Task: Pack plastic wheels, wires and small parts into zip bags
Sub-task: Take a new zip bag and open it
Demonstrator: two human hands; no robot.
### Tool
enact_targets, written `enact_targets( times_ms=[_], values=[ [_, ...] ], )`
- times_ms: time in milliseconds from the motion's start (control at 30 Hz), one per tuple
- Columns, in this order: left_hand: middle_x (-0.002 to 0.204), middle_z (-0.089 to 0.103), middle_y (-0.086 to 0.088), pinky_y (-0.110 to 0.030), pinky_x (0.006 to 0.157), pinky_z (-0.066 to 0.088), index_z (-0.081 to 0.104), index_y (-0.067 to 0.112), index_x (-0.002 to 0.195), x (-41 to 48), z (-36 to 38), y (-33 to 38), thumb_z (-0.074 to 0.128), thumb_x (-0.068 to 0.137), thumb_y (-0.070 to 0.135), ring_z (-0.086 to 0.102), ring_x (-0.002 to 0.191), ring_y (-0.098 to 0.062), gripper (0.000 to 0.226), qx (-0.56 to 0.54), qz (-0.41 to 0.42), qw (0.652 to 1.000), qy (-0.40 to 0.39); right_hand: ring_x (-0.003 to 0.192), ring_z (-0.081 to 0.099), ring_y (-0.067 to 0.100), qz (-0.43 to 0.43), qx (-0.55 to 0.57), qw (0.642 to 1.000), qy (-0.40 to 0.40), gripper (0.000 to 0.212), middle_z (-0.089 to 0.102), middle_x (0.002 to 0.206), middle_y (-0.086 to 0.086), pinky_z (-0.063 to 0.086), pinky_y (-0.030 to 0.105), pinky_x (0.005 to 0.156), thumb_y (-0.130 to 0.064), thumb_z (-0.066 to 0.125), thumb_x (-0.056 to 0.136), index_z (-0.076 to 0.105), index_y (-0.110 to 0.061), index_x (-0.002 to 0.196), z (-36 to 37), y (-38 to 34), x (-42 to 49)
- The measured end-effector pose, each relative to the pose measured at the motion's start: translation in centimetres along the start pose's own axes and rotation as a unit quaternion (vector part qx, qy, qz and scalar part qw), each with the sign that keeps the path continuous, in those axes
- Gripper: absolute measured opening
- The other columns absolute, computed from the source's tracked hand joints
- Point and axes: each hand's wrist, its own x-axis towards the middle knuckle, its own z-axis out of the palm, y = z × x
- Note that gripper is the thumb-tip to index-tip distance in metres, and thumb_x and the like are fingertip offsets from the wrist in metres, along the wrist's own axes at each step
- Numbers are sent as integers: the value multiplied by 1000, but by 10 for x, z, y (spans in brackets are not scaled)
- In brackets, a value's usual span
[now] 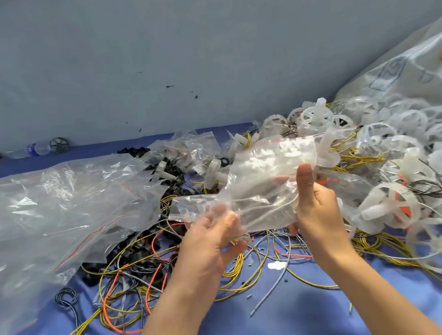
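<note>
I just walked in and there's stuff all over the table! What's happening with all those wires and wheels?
A person is holding up one clear zip bag with both hands. The right hand pinches its right side, thumb in front. The left hand, blurred, holds its lower left edge. White plastic wheels are heaped on the right, loose wires lie in the middle, and empty bags are piled on the left. What is inside the held bag is hard to tell.

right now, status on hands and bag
Both gripping: left hand and right hand on the zip bag, above the wires. Contents unclear. Pile of wheels at right, nothing blocking.
</note>
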Motion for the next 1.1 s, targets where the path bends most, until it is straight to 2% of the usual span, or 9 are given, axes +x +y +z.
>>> enact_targets(
  times_ms=[200,367,433,533,667,733,867,1000,1100],
  values=[
    [91,71,-2,-23,67,55,65,16,101,5,-11,-5,63,90,16,69,78,-8,11,-13,-40,999,-8,39,46,15,46,83,995,38,61,55,51,1,37,24,37,-61,36,96,78,-22,78,0,6,8],
    [117,67,-10,-40,89,52,62,7,128,6,-27,5,66,88,48,63,97,-26,58,-150,-197,958,-142,39,46,13,118,75,971,-196,57,54,47,-2,38,20,40,-69,54,75,80,-18,74,-11,-1,14],
    [133,60,-13,-39,93,49,63,10,126,10,-25,6,62,93,41,59,101,-25,46,-184,-178,958,-125,32,37,8,114,43,957,-262,63,42,39,-9,37,19,36,-73,55,68,80,-15,73,-13,-1,12],
    [105,73,-6,-31,68,61,76,14,90,19,-21,3,54,94,25,71,78,-17,24,-190,-78,978,-39,33,40,13,62,-61,985,-152,72,44,38,-5,32,19,37,-74,54,71,72,-4,63,-21,5,14],
    [103,74,-4,-30,66,60,72,15,97,18,-17,5,53,93,26,72,86,-18,22,-184,20,982,-37,34,47,14,4,-152,987,51,65,50,39,2,33,21,39,-63,56,88,66,-8,55,-36,10,23],
    [107,74,-6,-31,67,60,74,17,94,15,-13,6,57,89,27,73,88,-21,20,-177,24,983,-43,38,54,10,53,-82,990,100,60,58,44,-2,45,22,44,-59,52,93,68,-18,52,-37,5,25],
    [112,72,-5,-29,67,59,68,20,102,10,-10,7,50,96,28,73,93,-21,21,-233,53,971,-23,66,69,16,217,203,953,-56,36,70,74,2,62,36,63,-52,66,83,71,-17,86,-32,-8,15],
    [115,72,-7,-33,75,60,67,20,107,-3,2,4,56,90,32,71,98,-22,24,-217,21,975,-51,67,70,11,171,165,967,-93,14,71,78,-1,57,28,56,-27,68,86,71,-15,92,-26,-4,0],
    [110,73,-11,-32,70,61,68,12,112,-23,10,-11,56,93,25,73,86,-23,26,-37,-76,993,-80,53,64,7,186,118,975,-36,16,72,68,-8,50,25,39,-23,55,100,68,-16,94,-34,-5,-2]
  ],
)
